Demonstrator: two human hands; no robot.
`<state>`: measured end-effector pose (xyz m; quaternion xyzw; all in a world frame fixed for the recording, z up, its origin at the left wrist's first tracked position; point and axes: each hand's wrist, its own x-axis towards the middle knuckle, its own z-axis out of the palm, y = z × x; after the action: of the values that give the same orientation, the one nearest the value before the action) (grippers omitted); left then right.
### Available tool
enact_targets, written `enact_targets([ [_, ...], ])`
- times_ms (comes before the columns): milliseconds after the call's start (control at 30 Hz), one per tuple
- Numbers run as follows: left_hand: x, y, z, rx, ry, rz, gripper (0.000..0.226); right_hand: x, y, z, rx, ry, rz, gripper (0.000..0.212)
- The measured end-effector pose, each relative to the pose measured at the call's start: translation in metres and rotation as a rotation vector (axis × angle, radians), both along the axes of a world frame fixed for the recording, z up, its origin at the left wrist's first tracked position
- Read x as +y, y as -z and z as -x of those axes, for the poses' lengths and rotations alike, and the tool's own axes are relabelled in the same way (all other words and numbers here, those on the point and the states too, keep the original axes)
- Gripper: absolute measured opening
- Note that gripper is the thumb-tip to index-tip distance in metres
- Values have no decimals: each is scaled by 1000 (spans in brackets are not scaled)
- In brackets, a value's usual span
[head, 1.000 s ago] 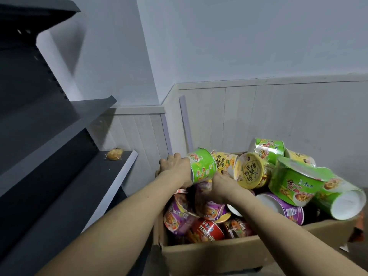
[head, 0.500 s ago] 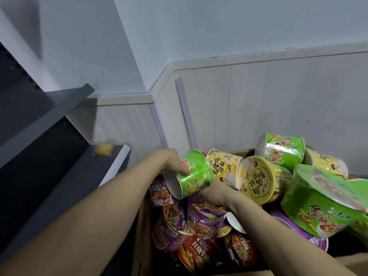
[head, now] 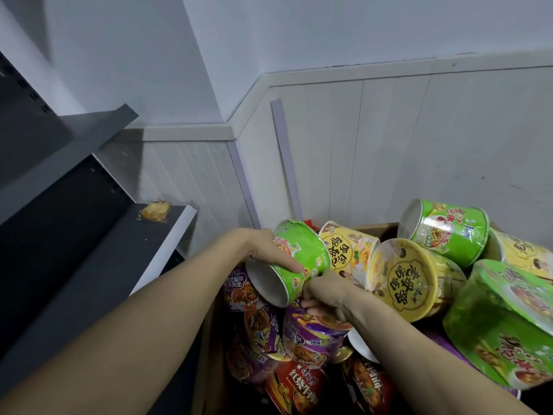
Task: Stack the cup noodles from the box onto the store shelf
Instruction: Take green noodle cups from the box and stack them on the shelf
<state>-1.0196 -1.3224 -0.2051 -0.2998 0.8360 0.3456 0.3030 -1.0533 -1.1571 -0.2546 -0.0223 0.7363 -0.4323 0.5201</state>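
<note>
My left hand grips a green paper noodle cup lying on its side, white base toward me, above the brown cardboard box. My right hand, just below it, closes on a purple noodle cup in the pile. The dark grey metal shelf stands left of both hands.

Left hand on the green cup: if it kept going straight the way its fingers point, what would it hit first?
Probably the right hand, which sits just past the left hand fingertips on the green cup; depth is hard to judge from one view.
</note>
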Motion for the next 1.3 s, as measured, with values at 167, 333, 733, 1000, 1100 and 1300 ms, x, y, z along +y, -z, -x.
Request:
enact_targets([
  [167,7,-16,-25,20,-66,-57,102,-1,-13,-2,38,5,65,14],
  [333,6,-14,-54,130,-168,-153,93,-1,-34,-7,156,-25,119,18],
  [733,7,-18,-126,544,-497,-181,130,-34,-78,-25,296,-188,346,40],
  [1000,-1,-41,-187,724,-607,-57,123,-73,-105,-69,408,-358,446,44],
  [1100,-2,-52,-215,778,-642,-40,108,-86,-109,-90,430,-401,520,57],
  [1300,3,-76,-283,826,-767,52,114,-104,-134,-144,458,-486,600,35],
])
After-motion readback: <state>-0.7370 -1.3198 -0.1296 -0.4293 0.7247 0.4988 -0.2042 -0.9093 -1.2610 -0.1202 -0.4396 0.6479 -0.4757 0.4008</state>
